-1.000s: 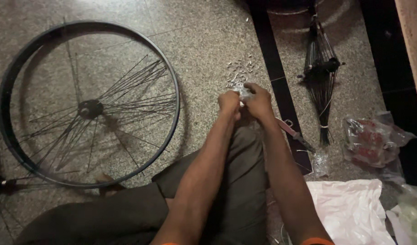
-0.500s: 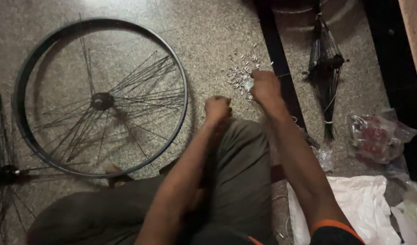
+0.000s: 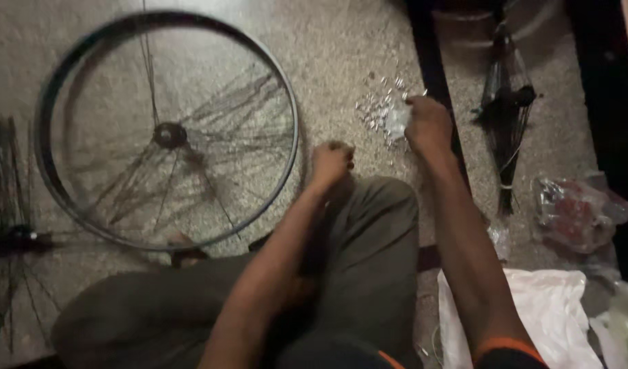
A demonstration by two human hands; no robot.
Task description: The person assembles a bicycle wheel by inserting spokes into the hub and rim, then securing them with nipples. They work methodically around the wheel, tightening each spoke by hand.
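Note:
A bicycle wheel rim [image 3: 291, 119] with loose spokes and a hub [image 3: 169, 134] lies flat on the speckled floor at the left. My left hand [image 3: 331, 162] hovers closed just right of the rim, above my knee; whether it holds anything small is hidden. My right hand [image 3: 426, 123] rests farther out at a pile of small shiny metal pieces [image 3: 377, 106], its fingers pinched on a crumpled pale wrapper [image 3: 398, 121] beside them.
A bundle of dark spokes [image 3: 505, 102] lies at the upper right beside a dark floor strip [image 3: 433, 75]. A plastic bag with red contents [image 3: 567, 212] and a white cloth [image 3: 546, 314] sit at the right. Another spoked hub [image 3: 9, 236] lies at the far left.
My hands were together in front of my knee; they have come apart. The right hand reached out to the shiny pile and the left stayed near the knee.

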